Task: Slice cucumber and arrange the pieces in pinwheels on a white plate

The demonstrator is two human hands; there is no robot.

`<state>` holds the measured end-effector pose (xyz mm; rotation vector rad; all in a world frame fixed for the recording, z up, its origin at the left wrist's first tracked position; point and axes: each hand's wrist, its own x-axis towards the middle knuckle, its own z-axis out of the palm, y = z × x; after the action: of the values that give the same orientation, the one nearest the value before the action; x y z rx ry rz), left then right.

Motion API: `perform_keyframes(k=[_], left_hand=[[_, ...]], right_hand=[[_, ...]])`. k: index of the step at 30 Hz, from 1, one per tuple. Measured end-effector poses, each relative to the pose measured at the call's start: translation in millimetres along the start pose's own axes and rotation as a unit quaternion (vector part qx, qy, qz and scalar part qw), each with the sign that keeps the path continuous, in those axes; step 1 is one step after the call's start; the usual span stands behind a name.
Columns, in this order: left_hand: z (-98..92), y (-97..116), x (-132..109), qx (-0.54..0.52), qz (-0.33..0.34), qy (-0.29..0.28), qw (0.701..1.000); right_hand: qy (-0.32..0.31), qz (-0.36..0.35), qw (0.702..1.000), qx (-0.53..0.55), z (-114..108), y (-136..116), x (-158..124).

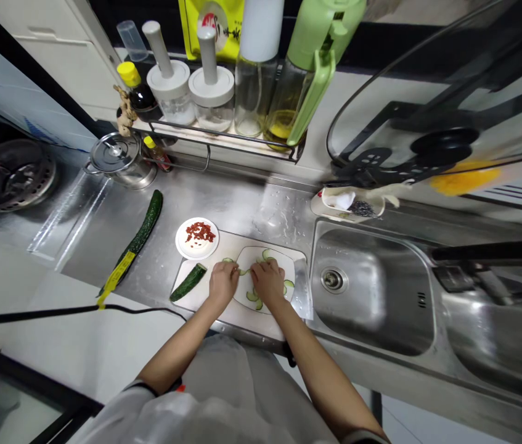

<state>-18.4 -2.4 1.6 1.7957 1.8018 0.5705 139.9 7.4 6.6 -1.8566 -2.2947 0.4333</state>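
Note:
My left hand (224, 280) has its fingers pinched together on a thin cucumber slice (244, 271), which shows between my two hands. My right hand (267, 282) is bent over a white plate (290, 265) with a dark rim line, its fingertips closed at the other end of the same slice. More cucumber slices (254, 300) lie on the plate around my right hand, some hidden beneath it. The plate rests on a light cutting board (217, 311). A cut piece of cucumber (188, 282) lies on the board left of my left hand.
A small white dish (196, 238) of chopped red pieces touches the board's back left corner. A whole cucumber (143, 231) with yellow tape lies farther left. To the right is a steel sink (371, 290). Jars and bottles stand on a rack (224, 132) behind; a lidded pot (122, 160) is back left.

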Motion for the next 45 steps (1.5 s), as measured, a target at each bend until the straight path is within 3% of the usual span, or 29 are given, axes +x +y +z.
perform_keyframes(k=[7,11,19,25,30,45], left_hand=[[-1.3,0,-2,-0.006,-0.004,0.009,1.0],[-2.2,1,-2,-0.005,-0.01,0.009,1.0],[-1.3,2,-2,-0.014,-0.015,0.012,1.0],[-5.7,1,-1,-0.046,-0.023,0.016,0.999],[-10.0,-5,3,-0.028,-0.051,0.057,0.997],[-12.0,-5,10,0.01,-0.109,0.04,0.993]], right_hand=[[0.031,-0.014,0.999,0.003,6,4,-5],[0.049,-0.056,0.997,0.0,8,5,-13],[0.024,-0.12,0.991,-0.054,10,3,-28],[0.02,-0.119,0.991,-0.059,13,3,-28],[0.034,-0.099,0.994,-0.041,11,3,-31],[0.066,-0.04,0.997,0.025,1,10,-53]])
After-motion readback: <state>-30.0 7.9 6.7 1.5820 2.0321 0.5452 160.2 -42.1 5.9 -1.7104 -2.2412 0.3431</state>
